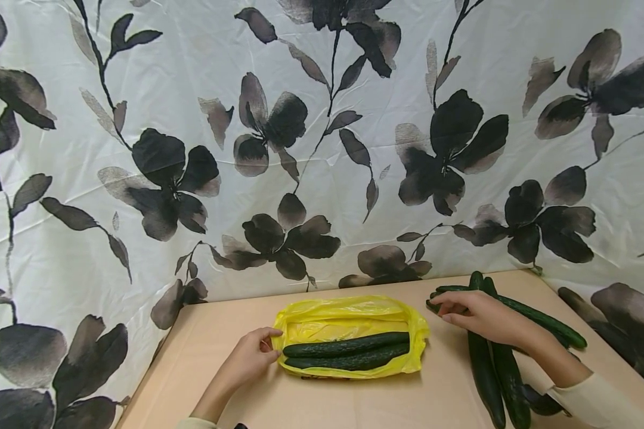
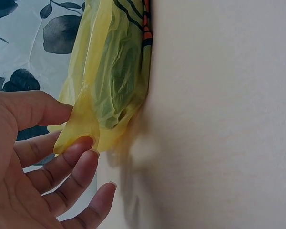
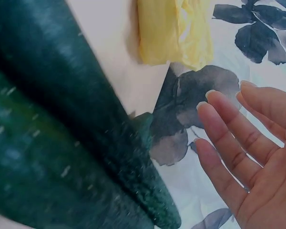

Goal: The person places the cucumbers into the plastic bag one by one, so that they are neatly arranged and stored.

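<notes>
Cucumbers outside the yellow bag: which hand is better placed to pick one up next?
Probably the right hand: it holds nothing and is over the loose cucumbers, while the left hand pinches the yellow bag.

The place is looking most like a home, though the views are leaving the exact room unclear. Beyond both grips, a creased white fabric sheet printed with large grey-and-black flowers (image 1: 322, 143) is covering the whole background, hanging like a household curtain and running down past the sides of the counter. Beneath the left grip (image 1: 251, 356) and right grip (image 1: 477, 313), a plain, smooth, peach-beige counter (image 1: 204, 345) is spreading out. Everyday groceries are adding to the domestic look: a thin, crinkled yellow plastic bag (image 1: 349, 307) is lying between the grips, and long, dark green cucumbers (image 1: 483, 369) are lying below the right grip.
</notes>
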`<act>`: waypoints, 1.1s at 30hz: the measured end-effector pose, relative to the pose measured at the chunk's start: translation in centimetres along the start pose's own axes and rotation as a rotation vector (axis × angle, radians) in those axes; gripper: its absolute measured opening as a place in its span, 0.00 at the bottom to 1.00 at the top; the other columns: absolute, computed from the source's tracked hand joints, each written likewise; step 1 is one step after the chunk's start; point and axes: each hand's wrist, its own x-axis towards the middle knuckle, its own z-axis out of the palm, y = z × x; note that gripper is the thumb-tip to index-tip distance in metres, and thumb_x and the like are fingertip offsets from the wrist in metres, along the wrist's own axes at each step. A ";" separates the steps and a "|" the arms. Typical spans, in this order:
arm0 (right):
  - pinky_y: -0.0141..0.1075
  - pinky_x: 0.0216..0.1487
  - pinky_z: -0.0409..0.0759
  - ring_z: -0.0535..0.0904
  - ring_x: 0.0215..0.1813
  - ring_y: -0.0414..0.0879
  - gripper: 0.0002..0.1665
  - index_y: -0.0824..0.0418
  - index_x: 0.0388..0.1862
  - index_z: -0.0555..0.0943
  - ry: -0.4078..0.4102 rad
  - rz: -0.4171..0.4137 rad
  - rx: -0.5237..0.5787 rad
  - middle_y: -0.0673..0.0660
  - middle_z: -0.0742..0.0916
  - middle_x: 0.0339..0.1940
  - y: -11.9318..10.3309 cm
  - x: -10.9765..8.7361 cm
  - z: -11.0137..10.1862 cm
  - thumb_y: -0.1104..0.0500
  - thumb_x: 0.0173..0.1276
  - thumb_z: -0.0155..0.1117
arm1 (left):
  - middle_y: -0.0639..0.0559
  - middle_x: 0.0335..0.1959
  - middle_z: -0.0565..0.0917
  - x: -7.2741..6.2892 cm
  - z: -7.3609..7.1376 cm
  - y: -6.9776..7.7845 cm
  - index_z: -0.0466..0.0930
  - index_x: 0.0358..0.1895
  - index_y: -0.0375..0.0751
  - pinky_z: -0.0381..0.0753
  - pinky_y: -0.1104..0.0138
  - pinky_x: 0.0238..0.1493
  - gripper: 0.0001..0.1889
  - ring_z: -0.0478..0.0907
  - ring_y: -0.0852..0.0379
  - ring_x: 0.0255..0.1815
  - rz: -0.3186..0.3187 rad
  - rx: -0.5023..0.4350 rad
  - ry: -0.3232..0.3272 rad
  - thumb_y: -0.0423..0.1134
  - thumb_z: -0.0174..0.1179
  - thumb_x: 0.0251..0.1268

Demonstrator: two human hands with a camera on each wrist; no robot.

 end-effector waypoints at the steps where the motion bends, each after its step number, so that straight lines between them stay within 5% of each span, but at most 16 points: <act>1: 0.33 0.43 0.83 0.84 0.46 0.39 0.24 0.61 0.66 0.78 0.002 0.004 -0.001 0.50 0.87 0.48 0.1 -0.1 -0.1 0.57 0.74 0.63 | 0.50 0.33 0.77 0.0 0.0 0.0 0.82 0.56 0.31 0.74 0.70 0.31 0.22 0.75 0.57 0.34 0.000 0.002 -0.001 0.29 0.69 0.56; 33: 0.32 0.42 0.82 0.83 0.43 0.36 0.28 0.60 0.68 0.77 0.077 0.121 -0.070 0.50 0.87 0.47 3.7 -3.7 -1.0 0.56 0.71 0.67 | 0.51 0.33 0.77 0.0 0.0 0.1 0.82 0.56 0.31 0.74 0.69 0.33 0.22 0.75 0.56 0.34 -0.003 0.008 0.002 0.30 0.69 0.56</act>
